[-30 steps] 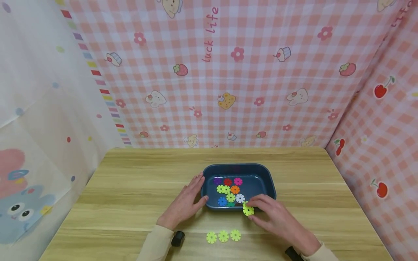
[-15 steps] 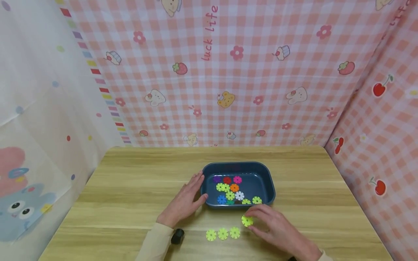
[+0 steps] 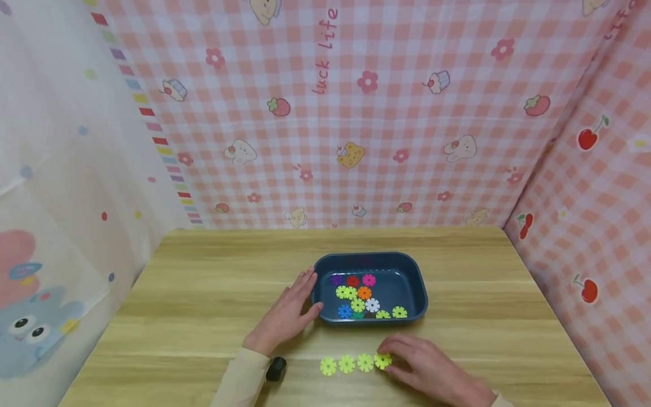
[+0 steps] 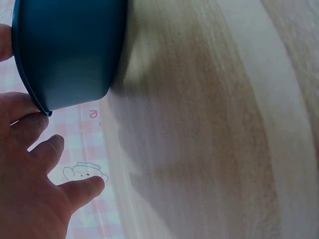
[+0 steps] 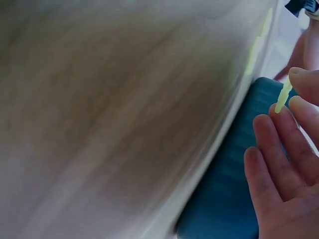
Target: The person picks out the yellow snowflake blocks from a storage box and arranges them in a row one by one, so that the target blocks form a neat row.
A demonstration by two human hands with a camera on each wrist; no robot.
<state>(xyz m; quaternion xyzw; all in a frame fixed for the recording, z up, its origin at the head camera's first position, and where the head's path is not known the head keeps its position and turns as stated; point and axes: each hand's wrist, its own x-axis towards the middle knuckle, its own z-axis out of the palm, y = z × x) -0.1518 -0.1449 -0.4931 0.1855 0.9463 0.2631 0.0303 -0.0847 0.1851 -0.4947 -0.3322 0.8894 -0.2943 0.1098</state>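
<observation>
My right hand [image 3: 429, 364] pinches a yellow-green notched plastic disc [image 3: 382, 361] between thumb and fingers, at the right end of a row of several matching discs [image 3: 347, 364] on the table. In the right wrist view that disc [image 5: 283, 96] appears edge-on at the fingertips. My left hand [image 3: 283, 317] rests against the left side of a dark blue tray [image 3: 402, 282], its fingers fairly straight at the rim. The left wrist view shows fingertips touching the rim of the tray [image 4: 75, 55]. Inside the tray lie several notched discs, among them an orange disc [image 3: 364, 293] and a white disc [image 3: 373, 305].
A wood-grain table [image 3: 224, 271] carries everything. Pink checked cloth [image 3: 305, 130] hangs behind it and along the right side, and pale printed cloth [image 3: 76, 169] along the left. A black band [image 3: 276, 369] sits at the left wrist.
My right hand has carried the yellow-green disc from the tray's front edge toward the front, down to the row's right end. The left hand has stayed at the tray.
</observation>
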